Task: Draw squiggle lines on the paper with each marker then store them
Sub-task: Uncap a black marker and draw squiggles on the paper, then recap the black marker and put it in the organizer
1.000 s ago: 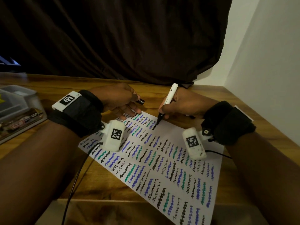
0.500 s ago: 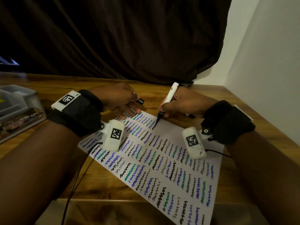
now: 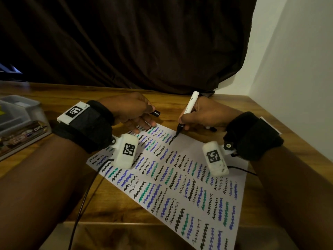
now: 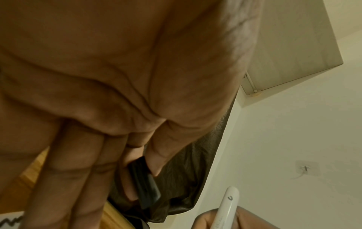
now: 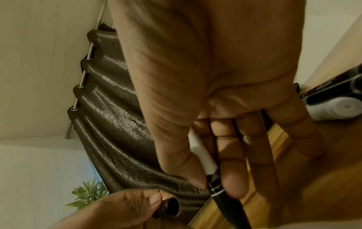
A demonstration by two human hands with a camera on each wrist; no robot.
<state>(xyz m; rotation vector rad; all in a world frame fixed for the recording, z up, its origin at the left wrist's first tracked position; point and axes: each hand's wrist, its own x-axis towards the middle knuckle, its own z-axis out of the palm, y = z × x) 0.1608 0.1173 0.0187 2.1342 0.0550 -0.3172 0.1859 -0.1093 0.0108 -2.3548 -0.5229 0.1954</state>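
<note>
A white paper (image 3: 191, 147) full of black, blue and green squiggles lies slanted on the wooden table (image 3: 54, 195). My right hand (image 3: 201, 114) grips a white marker (image 3: 188, 109) with a black tip, and the tip touches the paper's far corner at a fresh black squiggle. In the right wrist view thumb and fingers pinch the marker (image 5: 205, 156) near its black front. My left hand (image 3: 133, 112) pinches the black cap (image 3: 155, 113) between thumb and forefinger while its other fingertips rest on the paper's far edge. The left wrist view shows the cap (image 4: 146, 184) too.
A clear plastic box (image 3: 16, 112) and a flat printed pack (image 3: 21, 136) sit at the far left. More markers (image 5: 333, 99) lie on the table behind my right hand. A dark curtain (image 3: 126, 42) hangs behind the table and a white wall (image 3: 297, 69) stands on the right.
The marker tip has crept slightly along the black squiggle at the paper's far corner. Both hands otherwise hold their places.
</note>
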